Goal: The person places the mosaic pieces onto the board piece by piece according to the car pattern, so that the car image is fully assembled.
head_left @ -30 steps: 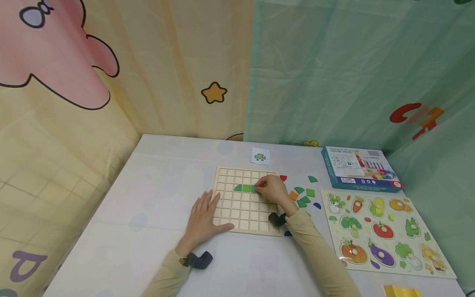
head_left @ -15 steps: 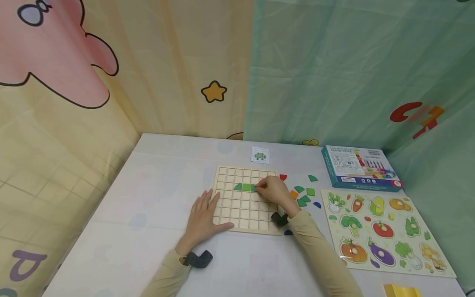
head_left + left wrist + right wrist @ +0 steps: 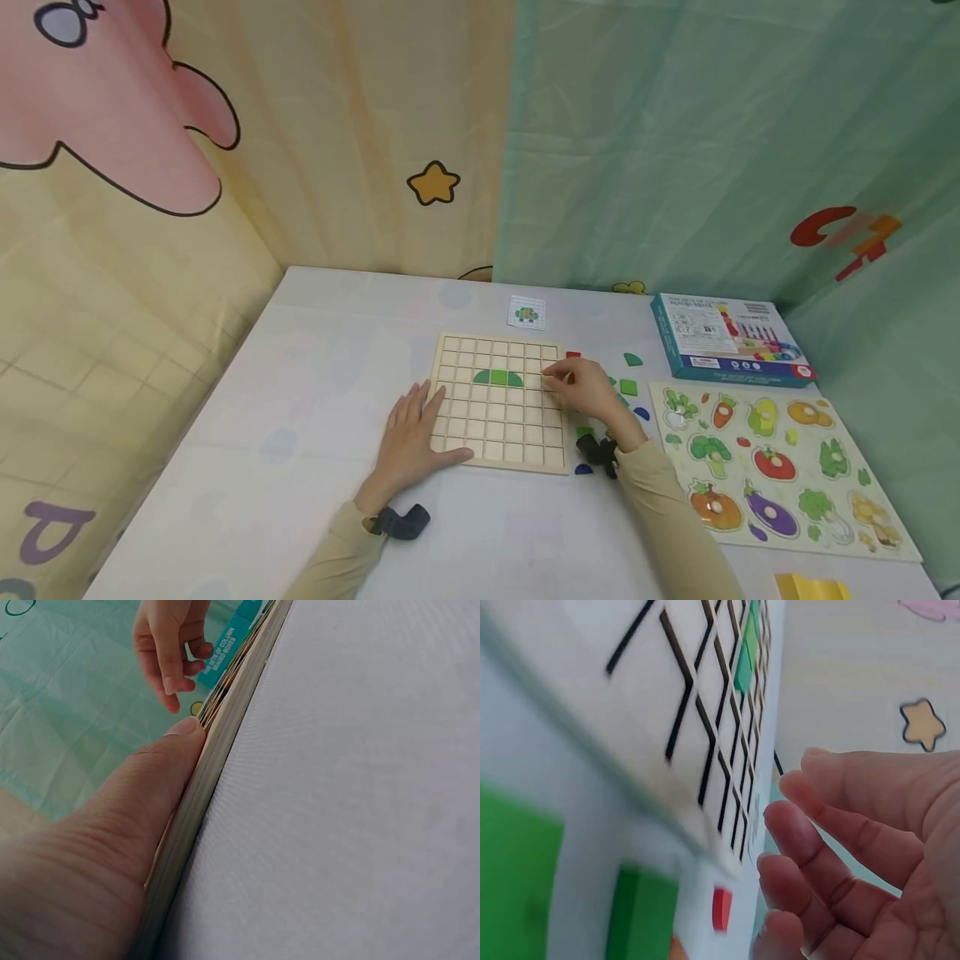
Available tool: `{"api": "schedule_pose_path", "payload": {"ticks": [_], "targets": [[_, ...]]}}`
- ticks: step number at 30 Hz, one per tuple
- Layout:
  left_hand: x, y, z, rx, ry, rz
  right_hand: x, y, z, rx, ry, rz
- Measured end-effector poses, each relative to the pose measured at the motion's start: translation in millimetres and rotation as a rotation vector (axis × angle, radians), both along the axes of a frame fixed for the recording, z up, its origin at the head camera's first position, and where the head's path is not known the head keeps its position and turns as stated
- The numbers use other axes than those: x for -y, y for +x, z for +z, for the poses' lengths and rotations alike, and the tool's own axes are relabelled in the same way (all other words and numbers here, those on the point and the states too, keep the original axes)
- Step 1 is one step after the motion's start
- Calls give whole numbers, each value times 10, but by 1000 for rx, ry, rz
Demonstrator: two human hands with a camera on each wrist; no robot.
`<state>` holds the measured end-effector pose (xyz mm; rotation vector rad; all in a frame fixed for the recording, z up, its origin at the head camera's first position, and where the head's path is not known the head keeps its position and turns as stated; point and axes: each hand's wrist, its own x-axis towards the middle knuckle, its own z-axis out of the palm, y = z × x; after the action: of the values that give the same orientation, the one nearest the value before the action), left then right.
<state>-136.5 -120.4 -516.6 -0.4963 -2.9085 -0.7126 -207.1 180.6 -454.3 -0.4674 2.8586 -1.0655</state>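
My left hand [image 3: 408, 437] lies spread at the lower left of a wooden grid board [image 3: 480, 432], its thumb along the front edge. In the left wrist view, that thumb [image 3: 139, 795] lies against the board's side. Two green quarter-circle blocks [image 3: 483, 378] flank a lighter green square block [image 3: 499, 378], forming a dome shape in one row of the grid. My right hand [image 3: 587, 387] hovers over the board's right edge, fingers loosely bent. Up close in the right wrist view, nothing shows between its thumb and fingers [image 3: 791, 825].
Loose green blocks [image 3: 628, 387], a red block [image 3: 573, 355] and blue blocks [image 3: 641, 413] lie right of the board. A picture card [image 3: 527, 313] lies behind it. Farther right are a vegetable puzzle board [image 3: 806, 475], a box [image 3: 731, 342] and a yellow object [image 3: 812, 587].
My right hand has let go of the right green quarter-circle block and moved right, leaving it in full view on the grid. My left hand has stayed in place.
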Motion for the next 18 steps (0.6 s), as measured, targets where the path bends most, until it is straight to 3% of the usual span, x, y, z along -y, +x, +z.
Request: {"api": "schedule_pose_path", "payload": {"ticks": [8, 18], "targets": [[-3, 8, 28, -4, 5, -1, -517, 84, 82, 12, 37, -139], [-6, 14, 44, 0, 15, -3, -885, 69, 149, 123, 165, -181]]}}
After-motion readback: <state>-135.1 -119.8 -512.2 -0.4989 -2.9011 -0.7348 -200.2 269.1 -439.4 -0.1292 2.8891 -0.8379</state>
